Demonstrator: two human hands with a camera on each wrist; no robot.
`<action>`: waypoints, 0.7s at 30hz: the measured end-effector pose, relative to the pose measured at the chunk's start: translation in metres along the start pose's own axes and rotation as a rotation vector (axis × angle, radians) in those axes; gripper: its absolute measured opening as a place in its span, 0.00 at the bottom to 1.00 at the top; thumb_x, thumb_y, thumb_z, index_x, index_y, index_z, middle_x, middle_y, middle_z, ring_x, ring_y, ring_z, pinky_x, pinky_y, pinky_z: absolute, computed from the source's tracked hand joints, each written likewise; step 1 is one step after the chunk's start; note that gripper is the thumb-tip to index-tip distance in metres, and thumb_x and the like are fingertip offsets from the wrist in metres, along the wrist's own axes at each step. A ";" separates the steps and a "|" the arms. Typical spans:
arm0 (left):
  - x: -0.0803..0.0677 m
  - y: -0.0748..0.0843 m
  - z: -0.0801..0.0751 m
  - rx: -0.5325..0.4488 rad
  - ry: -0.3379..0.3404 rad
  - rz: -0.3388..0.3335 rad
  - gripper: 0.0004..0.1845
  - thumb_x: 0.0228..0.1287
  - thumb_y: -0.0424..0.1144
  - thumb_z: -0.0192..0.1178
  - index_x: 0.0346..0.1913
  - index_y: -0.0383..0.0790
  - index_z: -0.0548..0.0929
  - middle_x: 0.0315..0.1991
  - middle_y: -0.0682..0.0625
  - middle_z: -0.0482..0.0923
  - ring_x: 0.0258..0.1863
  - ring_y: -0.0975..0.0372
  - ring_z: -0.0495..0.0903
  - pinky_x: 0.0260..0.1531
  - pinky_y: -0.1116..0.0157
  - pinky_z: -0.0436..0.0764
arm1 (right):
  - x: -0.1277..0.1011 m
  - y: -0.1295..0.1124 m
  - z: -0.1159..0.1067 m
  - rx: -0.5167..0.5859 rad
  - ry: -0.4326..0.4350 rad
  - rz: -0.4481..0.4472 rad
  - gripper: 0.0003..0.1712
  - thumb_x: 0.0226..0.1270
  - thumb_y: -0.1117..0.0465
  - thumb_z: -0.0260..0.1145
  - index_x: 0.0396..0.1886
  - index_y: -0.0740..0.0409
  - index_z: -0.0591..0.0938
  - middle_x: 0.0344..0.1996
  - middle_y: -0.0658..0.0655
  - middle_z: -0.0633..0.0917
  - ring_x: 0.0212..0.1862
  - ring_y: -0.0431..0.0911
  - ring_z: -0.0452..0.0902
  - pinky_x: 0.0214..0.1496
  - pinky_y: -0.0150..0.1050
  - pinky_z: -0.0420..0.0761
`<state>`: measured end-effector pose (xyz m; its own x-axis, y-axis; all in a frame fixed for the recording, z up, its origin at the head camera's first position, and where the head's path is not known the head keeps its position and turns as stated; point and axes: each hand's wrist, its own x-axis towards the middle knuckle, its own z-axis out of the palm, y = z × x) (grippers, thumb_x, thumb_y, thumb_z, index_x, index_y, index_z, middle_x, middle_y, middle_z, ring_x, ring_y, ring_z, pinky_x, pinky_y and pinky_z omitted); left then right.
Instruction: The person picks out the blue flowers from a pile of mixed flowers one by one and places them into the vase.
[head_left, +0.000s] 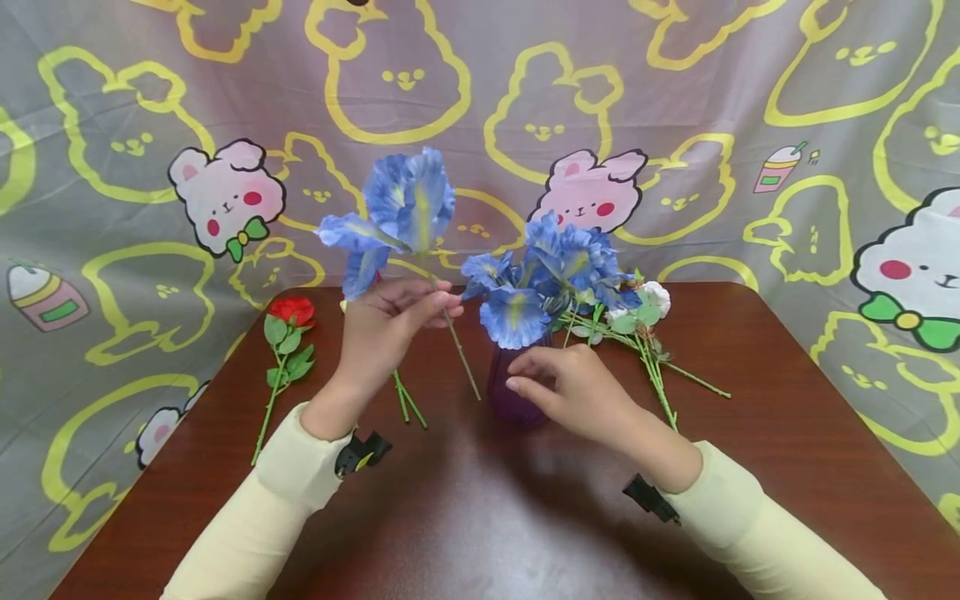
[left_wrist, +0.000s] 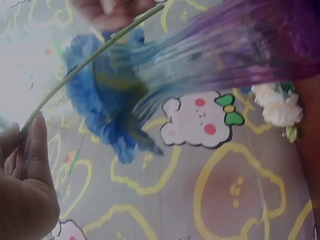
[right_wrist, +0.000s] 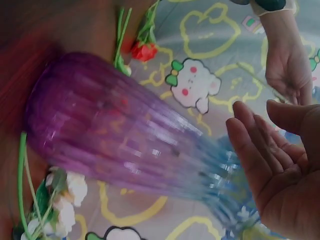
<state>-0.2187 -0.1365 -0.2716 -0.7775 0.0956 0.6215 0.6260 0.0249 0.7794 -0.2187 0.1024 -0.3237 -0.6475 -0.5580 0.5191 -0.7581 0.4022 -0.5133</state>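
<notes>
My left hand (head_left: 382,329) pinches the stem of an artificial blue iris (head_left: 411,200) between thumb and fingers. The bloom is up, and the bare green stem (left_wrist: 75,72) slants down toward the vase. More blue irises (head_left: 562,267) stand in the ribbed glass vase (right_wrist: 115,125), which fades from purple at the base to pale blue at the neck. In front of the vase, on its right side, is my right hand (head_left: 573,392), fingers loosely bent and holding nothing. The right wrist view shows its palm and spread fingers (right_wrist: 255,145) beside the vase neck.
A red rose (head_left: 292,312) lies on the brown table (head_left: 480,517) at the left. Green stems (head_left: 405,400) of other flowers rest behind my left hand. White flowers (head_left: 654,300) with crossed stems lie right of the vase. A patterned curtain (head_left: 480,100) hangs behind the table.
</notes>
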 end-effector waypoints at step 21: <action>0.075 0.032 -0.022 -0.219 0.266 0.120 0.07 0.60 0.26 0.66 0.40 0.27 0.86 0.35 0.39 0.86 0.35 0.54 0.87 0.38 0.61 0.84 | 0.004 0.032 -0.020 -0.146 -0.076 0.373 0.15 0.62 0.50 0.71 0.21 0.52 0.81 0.15 0.46 0.76 0.21 0.41 0.67 0.24 0.39 0.70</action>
<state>-0.2579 -0.1506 -0.1982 -0.7055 -0.1777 0.6861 0.7087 -0.1871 0.6803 -0.2472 0.1271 -0.3242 -0.8770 -0.4037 0.2607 -0.4785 0.6829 -0.5520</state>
